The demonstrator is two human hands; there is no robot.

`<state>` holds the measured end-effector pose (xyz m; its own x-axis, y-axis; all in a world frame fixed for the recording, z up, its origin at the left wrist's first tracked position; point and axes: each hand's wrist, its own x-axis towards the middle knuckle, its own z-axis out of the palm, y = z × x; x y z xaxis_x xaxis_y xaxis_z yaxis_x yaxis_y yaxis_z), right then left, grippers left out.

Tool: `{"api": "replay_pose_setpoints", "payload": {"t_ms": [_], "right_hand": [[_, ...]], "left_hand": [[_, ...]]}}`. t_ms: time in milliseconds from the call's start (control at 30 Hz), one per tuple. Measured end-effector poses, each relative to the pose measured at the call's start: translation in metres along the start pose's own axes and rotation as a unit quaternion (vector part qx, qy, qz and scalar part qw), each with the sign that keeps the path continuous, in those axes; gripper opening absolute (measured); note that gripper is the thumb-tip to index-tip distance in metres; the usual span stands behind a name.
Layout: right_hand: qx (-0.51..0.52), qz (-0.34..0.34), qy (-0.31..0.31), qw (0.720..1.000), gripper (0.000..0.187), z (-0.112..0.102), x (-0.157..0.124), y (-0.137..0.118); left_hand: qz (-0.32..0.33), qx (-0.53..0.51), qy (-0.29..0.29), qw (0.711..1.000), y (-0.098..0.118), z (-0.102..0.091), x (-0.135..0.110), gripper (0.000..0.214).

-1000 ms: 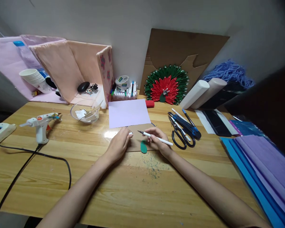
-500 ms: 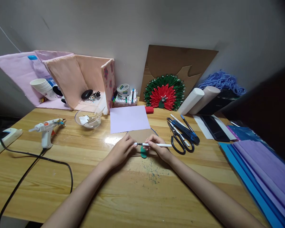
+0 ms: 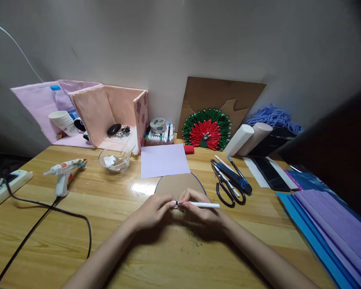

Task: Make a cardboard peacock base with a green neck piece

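Note:
Over the table's middle, my right hand (image 3: pixel 197 204) is closed around a white marker pen (image 3: pixel 209 205), its barrel pointing right. My left hand (image 3: pixel 158 208) pinches the cap end of that marker between thumb and fingers. A short dark band of the pen shows between the two hands. Behind and partly under my hands lies a rounded piece of brown cardboard (image 3: pixel 177 183) with a dark blue line along its edge. A lilac sheet of paper (image 3: pixel 165 160) overlaps its far edge.
Black-handled scissors (image 3: pixel 225 192), pens and a blue cutter (image 3: pixel 236 176) lie to the right. A glue gun (image 3: pixel 63 174) with its cord is at left, near a clear bowl (image 3: pixel 120 164). A red and green peacock craft (image 3: pixel 206 134) leans at the back; purple sheets (image 3: pixel 331 224) lie at right.
The gap between marker and cap has narrowed as my hands came closer together. Both hands sit lower in view, the camera having tilted up. A green cut piece seen earlier is now hidden.

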<state>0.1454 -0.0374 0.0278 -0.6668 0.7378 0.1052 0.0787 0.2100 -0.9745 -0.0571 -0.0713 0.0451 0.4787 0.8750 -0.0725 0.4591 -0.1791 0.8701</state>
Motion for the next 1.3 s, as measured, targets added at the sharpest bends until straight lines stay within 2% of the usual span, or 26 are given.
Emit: {"api": "replay_pose_setpoints", "payload": {"t_ms": [100, 167, 200, 267, 333, 367, 433, 500, 567, 600, 667, 733, 767, 833, 900, 1000, 1033, 1067, 1100, 1133, 1200, 1233, 1300], "right_hand": [[0.068, 0.034, 0.006, 0.997, 0.024, -0.003, 0.003, -0.002], [0.048, 0.028, 0.045, 0.997, 0.021, -0.005, 0.007, -0.003], [0.008, 0.009, 0.066, 0.998, 0.018, -0.005, 0.008, -0.004], [-0.099, -0.055, 0.088, 0.99, 0.017, -0.003, 0.01, -0.005], [-0.179, -0.117, 0.065, 0.975, 0.031, -0.001, 0.012, -0.005], [-0.198, -0.136, 0.046, 0.97, 0.038, 0.001, 0.012, -0.005], [-0.188, -0.144, 0.04, 0.971, 0.045, 0.004, 0.012, -0.003], [-0.111, -0.117, 0.1, 0.982, 0.049, 0.008, 0.011, 0.0], [0.005, -0.061, 0.158, 0.985, 0.053, 0.011, 0.01, 0.002], [0.058, -0.021, 0.149, 0.987, 0.053, 0.012, 0.01, 0.004], [0.122, 0.07, 0.064, 0.988, 0.039, 0.014, 0.01, 0.004], [0.135, 0.135, -0.003, 0.982, 0.022, 0.014, 0.01, 0.001], [0.132, 0.154, -0.013, 0.979, 0.017, 0.014, 0.01, -0.001], [0.126, 0.163, -0.026, 0.978, 0.02, 0.011, 0.011, -0.008], [0.126, 0.152, -0.076, 0.977, 0.031, 0.003, 0.011, -0.014], [0.137, 0.123, -0.131, 0.974, 0.03, -0.021, 0.01, -0.021], [0.162, 0.119, -0.122, 0.972, 0.029, -0.031, 0.009, -0.022], [0.201, 0.108, -0.086, 0.97, 0.027, -0.041, 0.008, -0.023], [0.237, 0.087, -0.019, 0.968, 0.024, -0.05, 0.008, -0.023], [0.259, 0.065, 0.053, 0.962, 0.022, -0.058, 0.008, -0.022], [0.278, 0.039, 0.141, 0.949, 0.02, -0.067, 0.01, -0.019], [0.273, 0.036, 0.162, 0.948, 0.02, -0.067, 0.012, -0.015], [0.231, 0.038, 0.175, 0.956, 0.018, -0.058, 0.017, -0.004]], "left_hand": [[-0.042, -0.201, 0.021, 0.978, -0.002, 0.011, 0.008, 0.042], [-0.047, -0.301, 0.07, 0.95, -0.005, 0.019, 0.014, 0.047], [-0.053, -0.336, 0.066, 0.938, -0.005, 0.023, 0.016, 0.052], [-0.071, -0.386, 0.019, 0.919, -0.005, 0.029, 0.017, 0.06], [-0.084, -0.411, -0.041, 0.907, -0.002, 0.034, 0.013, 0.059], [-0.083, -0.41, -0.057, 0.906, 0.0, 0.036, 0.011, 0.055], [-0.077, -0.384, -0.044, 0.919, 0.003, 0.038, 0.007, 0.046], [-0.072, -0.318, 0.003, 0.945, 0.005, 0.036, 0.005, 0.042], [-0.041, -0.203, 0.038, 0.978, 0.004, 0.031, 0.004, 0.04], [-0.013, -0.131, 0.037, 0.991, 0.004, 0.028, 0.003, 0.04], [0.041, 0.003, 0.01, 0.999, 0.003, 0.021, 0.002, 0.037], [0.056, 0.081, -0.022, 0.995, 0.003, 0.017, 0.003, 0.034], [0.054, 0.095, -0.036, 0.993, 0.005, 0.016, 0.003, 0.034], [0.049, 0.09, -0.053, 0.993, 0.01, 0.016, 0.004, 0.034], [0.04, 0.059, -0.06, 0.996, 0.015, 0.017, 0.004, 0.035], [0.008, -0.042, -0.104, 0.994, 0.016, 0.018, 0.002, 0.038], [-0.007, -0.094, -0.13, 0.987, 0.014, 0.016, 0.001, 0.039], [-0.019, -0.15, -0.146, 0.978, 0.01, 0.014, 0.001, 0.04], [-0.031, -0.202, -0.141, 0.969, 0.004, 0.011, 0.001, 0.041], [-0.038, -0.234, -0.099, 0.967, -0.002, 0.007, 0.002, 0.041], [-0.038, -0.25, 0.053, 0.966, -0.015, 0.0, 0.008, 0.042], [-0.04, -0.234, 0.137, 0.962, -0.021, -0.004, 0.011, 0.04], [-0.041, -0.189, 0.241, 0.951, -0.032, -0.008, 0.017, 0.038]]}}
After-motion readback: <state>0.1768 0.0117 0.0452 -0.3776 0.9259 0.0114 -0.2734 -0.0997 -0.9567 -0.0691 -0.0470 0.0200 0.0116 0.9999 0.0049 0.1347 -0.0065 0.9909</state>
